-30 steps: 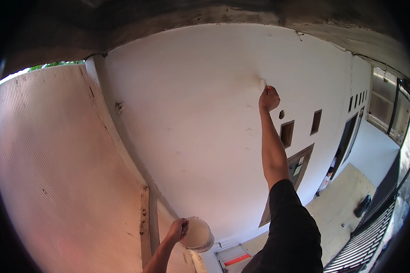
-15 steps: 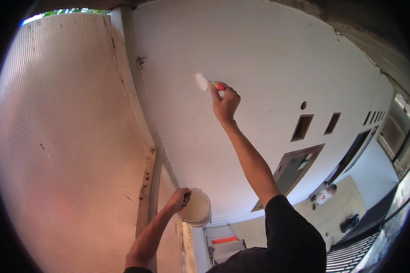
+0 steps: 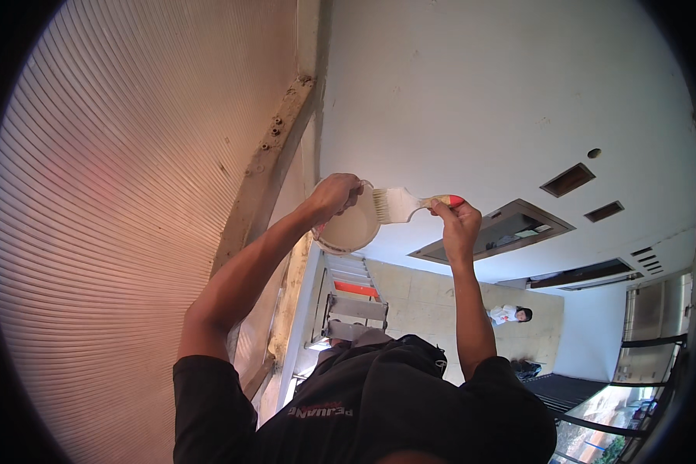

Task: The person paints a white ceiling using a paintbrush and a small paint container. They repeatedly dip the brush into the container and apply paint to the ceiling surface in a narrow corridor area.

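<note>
Paintbrush (image 3: 400, 204) in right hand (image 3: 456, 223), bristles at pot (image 3: 352, 228)

Tiled floor (image 3: 433, 298) far below, pale beige. Stepladder (image 3: 348, 301) stands on it. Person in white (image 3: 506, 313) crouches on tiles; dark bundle (image 3: 527, 368) nearby.

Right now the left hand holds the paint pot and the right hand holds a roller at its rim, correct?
Not quite. The head view shows a flat brush, not a roller, in the right hand, bristles at the pot rim. The left hand does hold the pot.
</note>
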The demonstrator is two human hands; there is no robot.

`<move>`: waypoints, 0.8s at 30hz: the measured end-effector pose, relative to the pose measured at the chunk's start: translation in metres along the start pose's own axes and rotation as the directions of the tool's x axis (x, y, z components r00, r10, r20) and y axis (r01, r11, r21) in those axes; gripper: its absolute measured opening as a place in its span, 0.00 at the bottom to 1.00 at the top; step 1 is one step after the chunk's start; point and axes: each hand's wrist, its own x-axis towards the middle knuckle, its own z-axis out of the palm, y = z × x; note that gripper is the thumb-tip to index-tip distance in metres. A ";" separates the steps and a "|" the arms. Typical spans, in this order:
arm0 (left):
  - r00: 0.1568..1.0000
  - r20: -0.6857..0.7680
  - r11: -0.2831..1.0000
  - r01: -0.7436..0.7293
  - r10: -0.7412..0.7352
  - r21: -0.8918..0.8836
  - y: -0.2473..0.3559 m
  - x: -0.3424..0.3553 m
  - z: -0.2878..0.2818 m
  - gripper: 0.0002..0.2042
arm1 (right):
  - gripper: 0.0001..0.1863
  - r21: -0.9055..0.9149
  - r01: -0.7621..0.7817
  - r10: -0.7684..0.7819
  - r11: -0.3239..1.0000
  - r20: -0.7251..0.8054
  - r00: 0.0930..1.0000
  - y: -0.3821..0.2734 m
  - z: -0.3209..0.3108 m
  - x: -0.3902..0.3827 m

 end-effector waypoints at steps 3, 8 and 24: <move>0.999 -0.002 0.998 -0.031 0.032 0.060 -0.003 0.005 -0.003 0.11 | 0.06 -0.108 0.008 -0.003 0.994 0.050 0.999 0.018 0.030 -0.012; 0.998 0.049 0.998 -0.040 0.038 0.057 -0.002 0.000 -0.005 0.13 | 0.06 -0.389 0.296 -0.163 0.872 0.341 0.926 0.043 0.083 -0.017; 0.994 0.101 0.995 -0.060 0.051 0.085 -0.015 0.009 -0.005 0.12 | 0.10 -0.670 0.512 0.083 0.538 0.646 0.759 0.074 0.134 0.000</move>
